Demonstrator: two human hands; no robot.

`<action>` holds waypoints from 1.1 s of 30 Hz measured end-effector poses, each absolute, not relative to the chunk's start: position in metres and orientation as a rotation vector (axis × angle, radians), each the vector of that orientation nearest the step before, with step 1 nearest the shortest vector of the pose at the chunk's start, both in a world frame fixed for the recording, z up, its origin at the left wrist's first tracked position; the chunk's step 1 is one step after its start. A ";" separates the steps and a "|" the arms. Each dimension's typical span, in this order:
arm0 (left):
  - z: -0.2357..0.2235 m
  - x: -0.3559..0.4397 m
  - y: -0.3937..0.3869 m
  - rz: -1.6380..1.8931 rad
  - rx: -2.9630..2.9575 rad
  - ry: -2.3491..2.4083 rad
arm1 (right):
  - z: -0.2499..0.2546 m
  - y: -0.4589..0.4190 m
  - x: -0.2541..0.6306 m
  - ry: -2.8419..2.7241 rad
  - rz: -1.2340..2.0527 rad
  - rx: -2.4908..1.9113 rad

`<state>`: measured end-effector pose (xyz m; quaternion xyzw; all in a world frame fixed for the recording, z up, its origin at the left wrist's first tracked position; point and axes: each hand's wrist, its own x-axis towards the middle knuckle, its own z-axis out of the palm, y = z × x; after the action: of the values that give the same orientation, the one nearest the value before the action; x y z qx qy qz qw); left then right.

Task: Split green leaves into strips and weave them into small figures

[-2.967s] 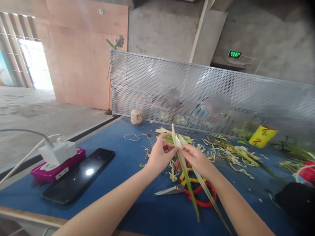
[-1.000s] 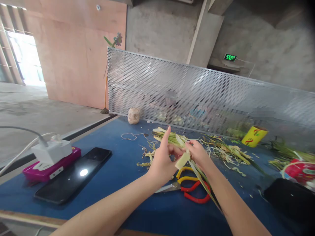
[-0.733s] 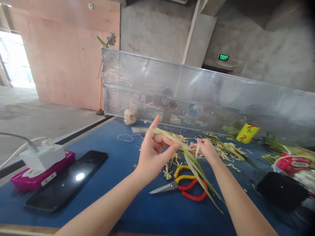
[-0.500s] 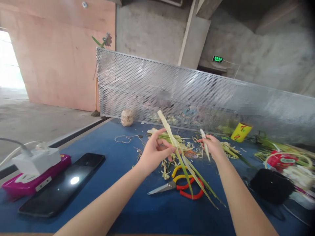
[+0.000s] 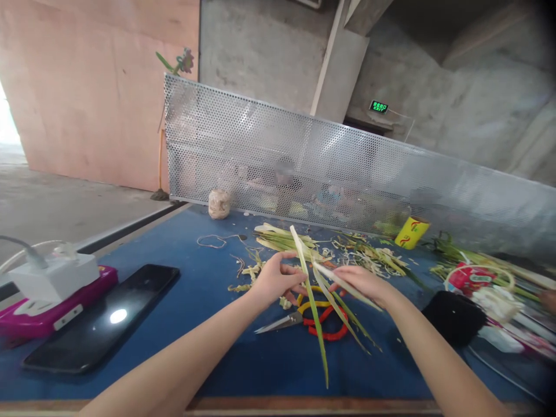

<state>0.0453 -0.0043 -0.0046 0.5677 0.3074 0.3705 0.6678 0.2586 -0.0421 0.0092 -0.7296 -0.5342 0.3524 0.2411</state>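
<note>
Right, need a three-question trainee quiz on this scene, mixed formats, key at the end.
1. True or false: the metal scissors with yellow and red handles lie on the blue tabletop.
2. The right hand holds: A) a flat black phone; B) a pale narrow leaf strip; C) a yellow cylindrical roll.
3. Fill in the colour: the white plastic charger rests on a ____ plastic block.
Key: 1 true; 2 B; 3 magenta.

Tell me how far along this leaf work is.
Done, it seems: some trimming, as curled scraps litter the table.
In hand: the left hand pinches long strips; the right hand holds a pale strip.
Left: likely the loose leaves behind the hands, lying unheld. No clearly finished piece shows, so I can't judge the share done.
</note>
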 end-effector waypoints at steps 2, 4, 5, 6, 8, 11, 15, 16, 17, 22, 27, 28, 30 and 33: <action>-0.006 0.045 -0.006 0.816 1.279 0.715 | 0.010 -0.042 0.255 -1.490 0.936 -2.071; -0.006 0.045 -0.006 0.813 1.280 0.726 | 0.010 -0.037 0.254 -1.527 0.876 -2.126; -0.006 0.045 -0.006 0.810 1.283 0.734 | 0.009 -0.032 0.254 -1.548 0.837 -2.143; -0.007 0.045 -0.005 0.805 1.289 0.745 | 0.008 -0.026 0.255 -1.569 0.791 -2.156; -0.008 0.045 -0.004 0.791 1.302 0.770 | 0.005 -0.014 0.255 -1.614 0.700 -2.175; -0.011 0.046 -0.002 0.770 1.309 0.803 | -0.004 0.000 0.253 -1.674 0.643 -2.186; -0.013 0.047 -0.001 0.722 1.309 0.830 | -0.020 0.006 0.250 -1.694 0.630 -2.146; -0.013 0.048 -0.001 0.718 1.320 0.832 | -0.023 0.006 0.250 -1.692 0.625 -2.130; -0.013 0.048 -0.002 0.718 1.335 0.832 | -0.025 0.005 0.251 -1.690 0.627 -2.114; -0.014 0.051 -0.003 0.712 1.392 0.837 | -0.022 0.002 0.259 -1.692 0.716 -2.038; -0.013 0.051 -0.003 0.724 1.412 0.852 | -0.016 -0.002 0.260 -1.595 0.878 -1.981; -0.013 0.050 -0.003 0.728 1.415 0.856 | -0.016 -0.003 0.260 -1.564 0.929 -1.962; -0.012 0.050 -0.003 0.734 1.419 0.865 | -0.017 -0.004 0.262 -1.507 1.024 -1.915; -0.011 0.049 -0.003 0.730 1.413 0.870 | -0.020 -0.004 0.267 -1.440 1.094 -1.880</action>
<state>0.0488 -0.0026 -0.0109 0.6136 0.3778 0.3171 0.6166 0.2671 -0.0037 -0.0200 -0.6952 -0.5324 0.4048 0.2634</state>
